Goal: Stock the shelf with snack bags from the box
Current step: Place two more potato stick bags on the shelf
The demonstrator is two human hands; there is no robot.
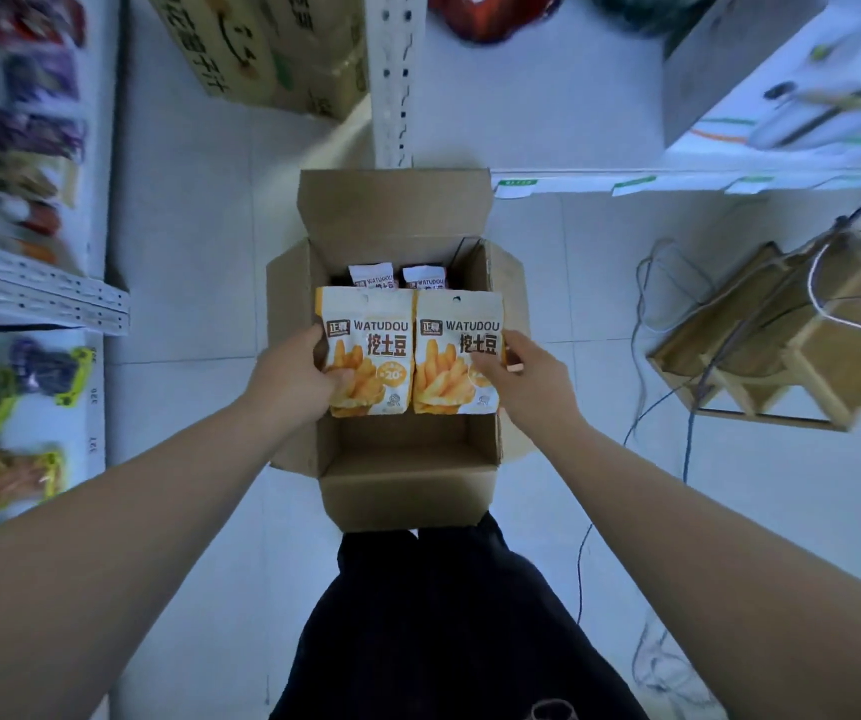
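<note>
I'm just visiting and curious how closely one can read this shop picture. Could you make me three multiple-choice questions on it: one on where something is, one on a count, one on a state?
1. Where does the open cardboard box stand?
A. on the floor before the person's legs
B. on a shelf
C. on the wooden stool

2. How many yellow fries bags are held?
A. one
B. two
C. four

3. What state is the box in?
A. taped shut
B. flaps open, more bags inside
C. crushed flat

Answers:
1 A, pale floor tiles surround it.
2 B, the left hand grips the left bag, the right hand the right bag.
3 B, two more bag tops show behind.
</note>
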